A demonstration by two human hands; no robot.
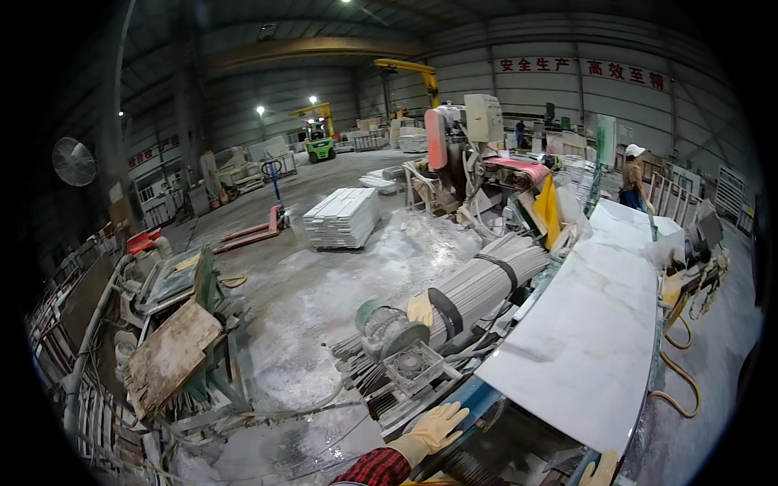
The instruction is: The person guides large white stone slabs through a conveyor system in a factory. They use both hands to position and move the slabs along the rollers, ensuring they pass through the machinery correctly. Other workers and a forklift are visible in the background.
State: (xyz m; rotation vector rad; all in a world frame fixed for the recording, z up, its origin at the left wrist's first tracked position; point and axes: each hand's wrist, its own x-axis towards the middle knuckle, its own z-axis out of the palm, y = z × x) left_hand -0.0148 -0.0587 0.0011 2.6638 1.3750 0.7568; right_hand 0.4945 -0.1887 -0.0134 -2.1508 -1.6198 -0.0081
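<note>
- Closest to me, the left hand, in a cream glove under a red-and-black plaid sleeve, lies palm down over the blue rail, its fingers stretched out and somewhat apart, with nothing in their hold that I can see.
- The right hand, gloved alike, shows only in part, its fingers pointing up just beside the near end of the slab; whether they grip anything, I can't tell.
- The slab, white, glossy and faintly veined, lies flat between the rail and the yellow hose, running well away from the hands.
- Left of it sits a dusty motor, and behind that a bundle of long grey strips with black bands around it; a loose glove rests there.
- Over to the left, a stained board leans at a tilt.
- Further on, a yellow sheet hangs by the slab's far part, and a co-worker in a white cap stands to its right.
- Across the dusty floor are a stack of white pieces and a red pallet jack.
- Far back, I see a green forklift and a yellow crane.
</note>
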